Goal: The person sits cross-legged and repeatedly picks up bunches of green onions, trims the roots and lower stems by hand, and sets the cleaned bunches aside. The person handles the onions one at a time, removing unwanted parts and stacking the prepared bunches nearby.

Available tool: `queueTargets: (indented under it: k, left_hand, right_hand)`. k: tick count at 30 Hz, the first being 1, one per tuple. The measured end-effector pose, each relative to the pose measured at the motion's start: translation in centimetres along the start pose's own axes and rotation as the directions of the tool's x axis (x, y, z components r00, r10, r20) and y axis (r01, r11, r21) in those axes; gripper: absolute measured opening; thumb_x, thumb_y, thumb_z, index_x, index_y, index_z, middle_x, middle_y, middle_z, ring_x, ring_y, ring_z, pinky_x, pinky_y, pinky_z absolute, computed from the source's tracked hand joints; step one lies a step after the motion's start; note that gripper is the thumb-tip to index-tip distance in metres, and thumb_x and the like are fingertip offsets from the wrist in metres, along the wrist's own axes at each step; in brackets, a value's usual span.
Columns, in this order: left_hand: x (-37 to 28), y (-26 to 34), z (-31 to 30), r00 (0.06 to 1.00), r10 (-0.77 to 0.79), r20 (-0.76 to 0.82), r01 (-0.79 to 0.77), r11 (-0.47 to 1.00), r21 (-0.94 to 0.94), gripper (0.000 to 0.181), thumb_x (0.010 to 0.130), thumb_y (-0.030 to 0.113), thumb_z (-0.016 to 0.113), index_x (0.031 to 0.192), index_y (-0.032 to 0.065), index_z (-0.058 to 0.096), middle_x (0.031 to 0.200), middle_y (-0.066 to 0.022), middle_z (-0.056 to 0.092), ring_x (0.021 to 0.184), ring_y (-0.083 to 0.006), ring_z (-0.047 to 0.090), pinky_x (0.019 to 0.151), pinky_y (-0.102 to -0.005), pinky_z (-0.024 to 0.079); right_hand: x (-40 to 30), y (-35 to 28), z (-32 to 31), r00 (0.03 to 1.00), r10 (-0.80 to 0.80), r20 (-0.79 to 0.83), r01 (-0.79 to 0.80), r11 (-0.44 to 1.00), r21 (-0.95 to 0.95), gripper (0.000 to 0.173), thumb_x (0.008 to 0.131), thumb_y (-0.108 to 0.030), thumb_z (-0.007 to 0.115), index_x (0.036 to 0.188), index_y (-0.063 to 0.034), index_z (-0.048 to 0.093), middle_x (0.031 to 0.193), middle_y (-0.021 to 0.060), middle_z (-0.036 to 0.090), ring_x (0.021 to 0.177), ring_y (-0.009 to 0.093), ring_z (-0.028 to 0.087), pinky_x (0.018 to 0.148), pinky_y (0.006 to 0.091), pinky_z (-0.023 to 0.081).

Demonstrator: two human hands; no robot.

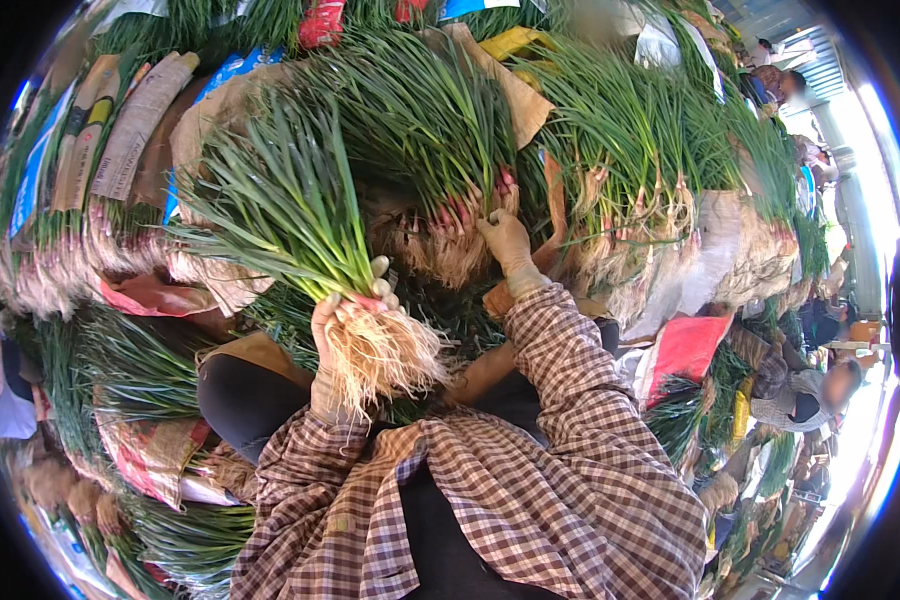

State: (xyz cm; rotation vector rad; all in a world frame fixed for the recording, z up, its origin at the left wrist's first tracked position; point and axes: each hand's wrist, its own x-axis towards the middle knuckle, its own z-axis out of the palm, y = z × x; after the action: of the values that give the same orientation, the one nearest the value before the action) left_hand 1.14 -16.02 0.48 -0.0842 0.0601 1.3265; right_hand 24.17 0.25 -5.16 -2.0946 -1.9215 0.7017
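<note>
My left hand (328, 360), in a pale glove, is closed round a bunch of green garlic plants (337, 255). Its leaves fan up and to the left, and its pale, stringy roots hang over my fingers. My right hand (504, 232), gloved too, reaches forward to a pile of similar plants (450, 217) with reddish stem bases and brown roots. The fingertips are at the stem bases on the pile's right side; whether they grip a stem cannot be told. Both sleeves are checked.
More leafy bundles (622, 150) lie at the front right. Wrapped bundles in woven sacks (135, 135) stand at the far left. A red and white sack (686, 349) lies right of my right arm. Several people are at the right; one person (799, 397) sits near bundles.
</note>
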Motion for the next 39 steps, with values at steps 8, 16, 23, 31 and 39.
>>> queueTargets:
  k: [8,16,23,31,39]
  left_hand:
    - [0.7,-0.9,-2.0,0.962,-0.033,-0.272,0.107,0.959,0.261,0.052,0.075,0.028,0.061,0.115,-0.0052,0.053,0.109,-0.0189,0.06,0.095,-0.0297,0.06,0.087,-0.0439,0.049]
    - [0.0,-0.5,-4.3,0.964,-0.098,-0.248,0.135,0.981,0.137,0.046,0.077,0.023,0.06,0.107,-0.0116,0.055,0.1,-0.0244,0.063,0.091,-0.0332,0.063,0.087,-0.0433,0.05]
    - [0.2,-0.5,-5.8,0.955,-0.109,-0.275,0.142,0.984,0.105,0.036,0.079,0.02,0.057,0.096,-0.0114,0.06,0.094,-0.0225,0.065,0.083,-0.0303,0.065,0.079,-0.0402,0.054]
    - [-0.3,-0.8,-4.8,0.986,-0.05,-0.156,0.064,0.994,0.085,0.043,0.075,0.021,0.058,0.108,-0.0064,0.054,0.096,-0.0188,0.063,0.088,-0.0302,0.062,0.085,-0.0406,0.05]
    - [-1.3,-0.5,-2.8,0.978,0.031,-0.208,0.016,0.975,0.221,0.041,0.074,0.025,0.059,0.102,-0.0061,0.057,0.093,-0.0167,0.064,0.084,-0.028,0.063,0.08,-0.0397,0.053]
  right_hand:
    - [-10.3,-3.8,0.9,0.938,-0.337,0.079,0.25,0.817,0.519,0.028,0.082,-0.025,0.067,0.082,-0.0003,0.056,0.076,0.0052,0.061,0.065,0.016,0.056,0.062,0.0302,0.047]
    - [-6.9,-6.5,3.0,0.864,-0.188,0.467,-0.254,0.637,0.728,0.024,0.085,-0.016,0.065,0.096,0.0015,0.053,0.077,0.0064,0.06,0.061,0.013,0.058,0.053,0.0267,0.047]
    - [-6.6,-6.3,4.6,0.892,-0.353,0.282,0.237,0.896,0.375,0.026,0.085,-0.024,0.063,0.096,0.0,0.065,0.095,0.0078,0.067,0.082,0.019,0.06,0.074,0.0297,0.048]
    - [-7.5,-5.4,6.2,0.804,-0.422,0.418,-0.31,0.303,0.901,0.02,0.088,-0.013,0.055,0.1,0.0011,0.061,0.09,0.0082,0.064,0.076,0.017,0.06,0.069,0.029,0.048]
    - [-7.7,-8.0,8.3,0.862,-0.205,0.464,-0.339,0.448,0.828,0.024,0.086,-0.013,0.057,0.1,0.0069,0.059,0.089,0.013,0.066,0.077,0.02,0.06,0.072,0.0326,0.049]
